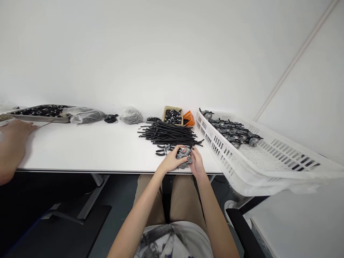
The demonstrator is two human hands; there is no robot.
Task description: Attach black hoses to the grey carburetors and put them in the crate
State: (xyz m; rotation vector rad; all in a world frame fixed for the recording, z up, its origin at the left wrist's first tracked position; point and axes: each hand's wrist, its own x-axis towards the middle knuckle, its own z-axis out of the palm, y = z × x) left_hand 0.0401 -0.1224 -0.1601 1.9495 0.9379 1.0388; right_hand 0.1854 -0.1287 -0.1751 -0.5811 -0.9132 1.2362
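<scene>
My left hand [171,159] is wrapped round a grey metal carburetor [184,155] just above the table's front edge. On its other side my right hand [197,162] is closed, with the fingertips pressed to the carburetor near a short black piece. What exactly those fingertips pinch is too small to make out. Just left of the carburetor, black tube ends with a grey fitting [167,147] lie on the table. Behind my hands spreads a heap of black rubber tubes [169,133].
A white slotted crate [228,168] with several carburetors [236,132] stands right. Behind the tubes are a beige bin [164,114] of small black parts and an orange basket [189,117]. Plastic bags [131,115] and a metal tray [51,118] sit further left, near another person's hand [14,141].
</scene>
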